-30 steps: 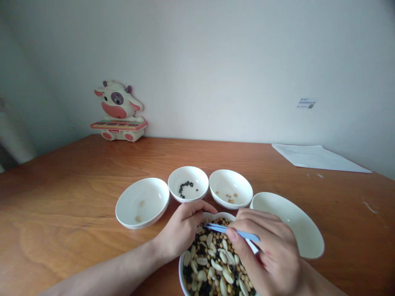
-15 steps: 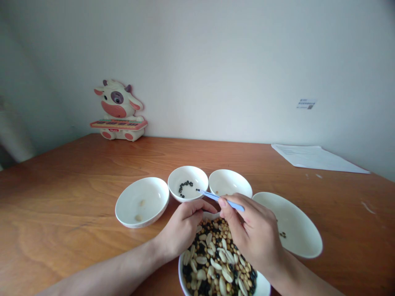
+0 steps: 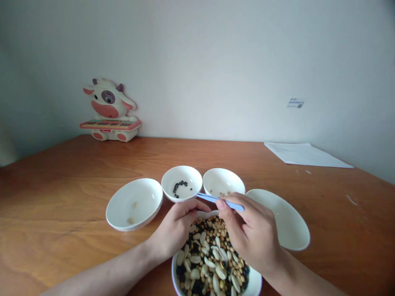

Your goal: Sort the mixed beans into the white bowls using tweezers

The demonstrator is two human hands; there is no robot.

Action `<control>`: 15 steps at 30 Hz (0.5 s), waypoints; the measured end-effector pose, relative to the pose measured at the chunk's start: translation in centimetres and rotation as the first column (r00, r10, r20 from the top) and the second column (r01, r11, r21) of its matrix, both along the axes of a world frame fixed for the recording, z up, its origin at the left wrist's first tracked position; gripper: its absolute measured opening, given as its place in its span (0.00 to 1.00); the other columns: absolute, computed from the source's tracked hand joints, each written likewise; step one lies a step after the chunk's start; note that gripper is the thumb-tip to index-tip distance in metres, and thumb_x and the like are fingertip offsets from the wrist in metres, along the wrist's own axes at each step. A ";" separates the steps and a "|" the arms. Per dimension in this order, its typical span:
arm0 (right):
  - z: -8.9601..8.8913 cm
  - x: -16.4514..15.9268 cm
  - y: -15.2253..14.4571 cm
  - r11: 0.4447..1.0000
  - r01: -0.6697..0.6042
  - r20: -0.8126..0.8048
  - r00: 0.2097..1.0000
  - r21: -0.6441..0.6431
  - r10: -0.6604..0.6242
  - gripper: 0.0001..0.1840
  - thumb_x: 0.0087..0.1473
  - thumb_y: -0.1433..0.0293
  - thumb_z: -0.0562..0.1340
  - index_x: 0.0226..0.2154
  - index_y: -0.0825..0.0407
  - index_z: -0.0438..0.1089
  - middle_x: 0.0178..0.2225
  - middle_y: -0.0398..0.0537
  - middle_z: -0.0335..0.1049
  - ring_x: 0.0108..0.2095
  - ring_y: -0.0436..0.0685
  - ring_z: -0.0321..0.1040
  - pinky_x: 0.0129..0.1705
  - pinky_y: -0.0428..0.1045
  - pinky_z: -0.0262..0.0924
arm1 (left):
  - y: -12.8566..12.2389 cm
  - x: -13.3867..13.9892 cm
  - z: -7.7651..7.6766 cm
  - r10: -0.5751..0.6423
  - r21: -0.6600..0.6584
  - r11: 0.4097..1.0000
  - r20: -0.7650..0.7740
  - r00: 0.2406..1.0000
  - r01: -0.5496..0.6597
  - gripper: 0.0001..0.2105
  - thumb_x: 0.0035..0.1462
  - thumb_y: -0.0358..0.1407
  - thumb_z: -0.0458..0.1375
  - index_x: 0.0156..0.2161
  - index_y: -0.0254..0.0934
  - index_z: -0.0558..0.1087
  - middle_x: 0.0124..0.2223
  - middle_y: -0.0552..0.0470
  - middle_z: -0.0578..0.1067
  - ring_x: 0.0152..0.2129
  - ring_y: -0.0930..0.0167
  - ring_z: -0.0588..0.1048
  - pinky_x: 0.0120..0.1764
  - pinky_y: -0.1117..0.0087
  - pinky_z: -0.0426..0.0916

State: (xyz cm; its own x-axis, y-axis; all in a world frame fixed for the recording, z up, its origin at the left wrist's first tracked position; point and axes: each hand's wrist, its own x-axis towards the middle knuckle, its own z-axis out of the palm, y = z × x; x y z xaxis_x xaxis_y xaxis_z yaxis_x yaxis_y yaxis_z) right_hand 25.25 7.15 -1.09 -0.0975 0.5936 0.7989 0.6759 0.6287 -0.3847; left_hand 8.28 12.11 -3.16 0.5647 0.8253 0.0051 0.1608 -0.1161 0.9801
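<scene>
1. the right hand [image 3: 257, 230] pinches blue tweezers [image 3: 207, 198] in its fingers, tips at the right rim of the far bowl [image 3: 193, 176] with black beans [image 3: 175, 190].
2. the left hand [image 3: 174, 228] touches the near bowl [image 3: 254, 283]; whether its fingers grip, i cannot tell.

Access to the mixed bowl [image 3: 256, 283] is restricted: the left hand [image 3: 175, 228] covers its far-left rim and the right hand [image 3: 254, 234] overhangs its right side, leaving a usable opening from above between them. The tweezers [image 3: 222, 200] cross in front of the inner-left bowl [image 3: 193, 179] and inner-right bowl [image 3: 224, 177], obstructing a near-side approach between the two. With the outer-left bowl [image 3: 151, 189] and outer-right bowl [image 3: 288, 222], these form a close-set arc with no workable gap at table level. Bare table [image 3: 55, 205] permits passage left of the arc and behind it, limited by the toy cow [image 3: 108, 111], papers [image 3: 305, 154] and wall [image 3: 197, 74].
</scene>
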 end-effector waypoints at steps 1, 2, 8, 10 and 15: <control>0.2 0.1 -0.1 1.000 -0.010 -0.004 1.000 0.001 0.010 0.08 0.59 0.77 0.58 0.29 0.57 0.69 0.23 0.46 0.68 0.25 0.50 0.64 0.29 0.46 0.57 | 0.0 0.0 0.0 0.009 -0.005 1.000 -0.011 1.000 -0.009 0.13 0.56 0.33 0.51 0.41 0.35 0.77 0.42 0.49 0.78 0.43 0.63 0.72 0.52 0.64 0.62; 0.3 0.3 -0.3 1.000 -0.020 -0.006 1.000 0.005 0.020 0.08 0.58 0.77 0.58 0.29 0.57 0.69 0.23 0.46 0.67 0.24 0.50 0.63 0.28 0.47 0.57 | 0.0 0.1 0.1 0.010 -0.014 1.000 -0.027 1.000 -0.011 0.14 0.57 0.34 0.51 0.41 0.35 0.77 0.42 0.49 0.78 0.43 0.63 0.72 0.53 0.64 0.62; 1.0 1.1 -0.9 0.998 -0.034 -0.021 0.999 0.051 0.036 0.11 0.55 0.79 0.57 0.23 0.57 0.65 0.19 0.42 0.59 0.20 0.48 0.55 0.25 0.47 0.51 | 0.2 0.3 -0.3 -0.005 -0.073 0.997 -0.023 1.000 0.003 0.14 0.58 0.39 0.52 0.43 0.37 0.77 0.44 0.50 0.78 0.46 0.61 0.72 0.53 0.64 0.62; 1.0 1.4 -1.0 0.998 -0.047 -0.035 0.998 0.047 0.048 0.11 0.54 0.79 0.57 0.21 0.56 0.64 0.18 0.42 0.57 0.20 0.48 0.54 0.25 0.47 0.49 | 0.3 0.3 -0.4 -0.002 -0.096 0.995 -0.050 0.999 -0.003 0.15 0.57 0.41 0.53 0.45 0.38 0.76 0.45 0.51 0.78 0.47 0.60 0.72 0.52 0.64 0.63; 1.0 1.8 -1.1 0.990 -0.142 0.038 0.989 0.001 0.142 0.13 0.53 0.76 0.55 0.19 0.54 0.61 0.17 0.42 0.56 0.19 0.49 0.52 0.23 0.48 0.48 | 0.1 0.3 0.1 0.005 -0.071 0.997 -0.110 0.994 -0.012 0.15 0.57 0.41 0.52 0.44 0.38 0.76 0.44 0.51 0.79 0.45 0.61 0.73 0.51 0.64 0.62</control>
State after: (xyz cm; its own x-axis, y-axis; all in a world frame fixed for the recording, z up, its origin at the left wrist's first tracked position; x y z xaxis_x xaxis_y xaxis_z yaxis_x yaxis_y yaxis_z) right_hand 27.02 6.04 -0.11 -0.2106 0.5689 0.7950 0.5932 0.7208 -0.3587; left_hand 8.54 12.21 -3.10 0.5516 0.8261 -0.1156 0.2689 -0.0449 0.9621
